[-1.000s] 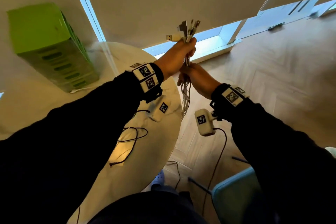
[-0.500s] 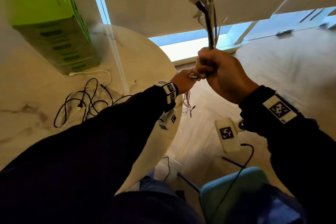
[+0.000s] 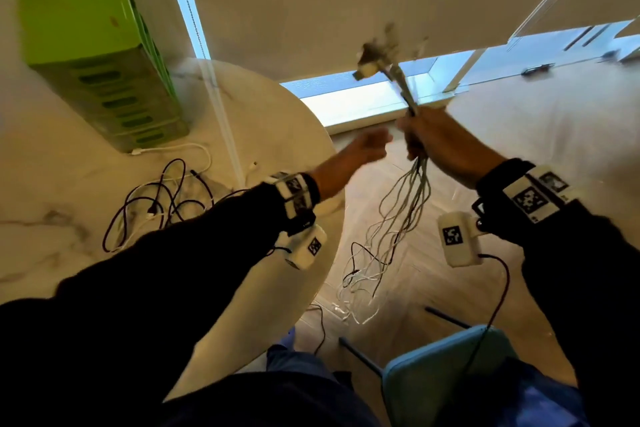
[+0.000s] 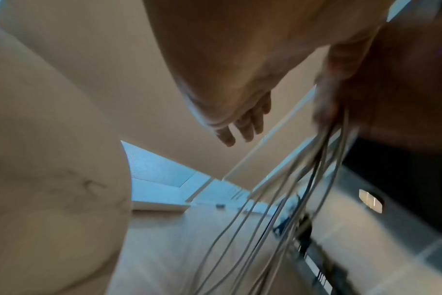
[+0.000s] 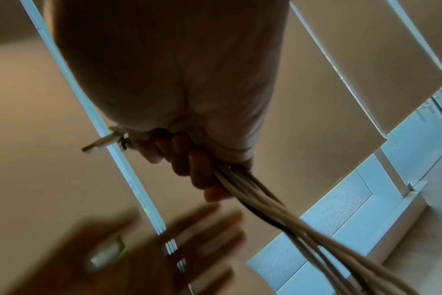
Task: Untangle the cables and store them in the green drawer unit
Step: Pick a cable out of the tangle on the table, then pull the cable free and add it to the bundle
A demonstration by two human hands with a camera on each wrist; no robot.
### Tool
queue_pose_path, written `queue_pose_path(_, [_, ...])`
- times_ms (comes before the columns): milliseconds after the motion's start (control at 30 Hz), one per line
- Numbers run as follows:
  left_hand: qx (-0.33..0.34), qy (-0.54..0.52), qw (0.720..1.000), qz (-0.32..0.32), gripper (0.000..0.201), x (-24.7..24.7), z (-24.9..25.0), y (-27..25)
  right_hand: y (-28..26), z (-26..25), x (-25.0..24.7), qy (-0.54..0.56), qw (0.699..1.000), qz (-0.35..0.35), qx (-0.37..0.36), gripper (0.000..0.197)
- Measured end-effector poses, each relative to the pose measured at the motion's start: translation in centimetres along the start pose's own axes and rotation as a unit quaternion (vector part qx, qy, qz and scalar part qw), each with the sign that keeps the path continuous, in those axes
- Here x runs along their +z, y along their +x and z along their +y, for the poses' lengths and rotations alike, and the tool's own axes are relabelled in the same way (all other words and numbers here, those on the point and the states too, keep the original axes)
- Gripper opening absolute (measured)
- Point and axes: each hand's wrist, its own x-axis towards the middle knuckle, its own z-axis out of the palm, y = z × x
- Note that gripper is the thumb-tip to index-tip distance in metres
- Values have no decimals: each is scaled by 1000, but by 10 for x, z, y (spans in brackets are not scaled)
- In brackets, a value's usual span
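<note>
My right hand (image 3: 443,146) grips a bundle of white and dark cables (image 3: 401,215) in its fist, off the table's right edge. The plugs (image 3: 375,61) stick up above the fist, blurred, and the loose ends hang toward the floor. In the right wrist view its fingers (image 5: 189,169) curl round the bundle (image 5: 278,215). My left hand (image 3: 369,146) hangs just left of the bundle, apart from it, holding nothing; its fingers (image 4: 242,125) are stretched out. The green drawer unit (image 3: 97,55) stands at the table's far left with its drawers closed. A tangle of black and white cables (image 3: 162,204) lies on the table.
The round marble table (image 3: 259,121) ends just left of the hands. A white cable (image 3: 187,149) curls by the drawer unit's base. A blue chair (image 3: 443,371) stands near my right side. A blind cord (image 3: 194,17) hangs behind the table.
My left hand has let go of the bundle and pulled away to the left. My right hand has lowered and tilted the bundle, and the cables now hang loose below it.
</note>
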Motion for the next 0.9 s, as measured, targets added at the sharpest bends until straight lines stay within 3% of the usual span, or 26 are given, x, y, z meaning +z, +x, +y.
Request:
queue_pose_path(100, [63,-68,996,4,41,-12,39,-14,-10,-6,27,-69,993,-95,-17,25])
queue_pose_path(167, [75,-74,994,14,37,-17,48,-22,-11,-10,40,-58,991,-120,-28,22])
queue_pose_path(267, [62,-30,996,60,53,-22,51,-27,-9,-10,51,-16,991,-129,-41,23])
queue_pose_path(333, [52,-51,996,48,64,-22,54,-35,-10,0,61,44,986,-155,-41,34])
queue_pose_path(400, [46,-89,995,19,57,-24,57,-46,-12,20,75,66,979,-195,-1,45])
queue_pose_path(533, [18,-153,988,26,48,-45,63,-73,-2,65,90,-166,946,-276,38,44])
queue_pose_path(600, [16,-171,984,44,47,-56,65,-85,6,81,83,-297,932,-207,24,39])
queue_pose_path(700, [34,-187,977,98,45,-68,70,-101,9,91,73,-398,916,43,-9,14])
queue_pose_path(733, [44,-195,973,115,44,-71,72,-106,8,89,77,-398,914,73,-17,6])
queue_pose_path(800, [70,-225,960,148,40,-80,77,-115,4,85,96,-391,920,30,-26,3])
queue_pose_path(900, [94,-254,941,204,31,-99,79,-128,-10,74,140,-330,934,-133,-31,15])
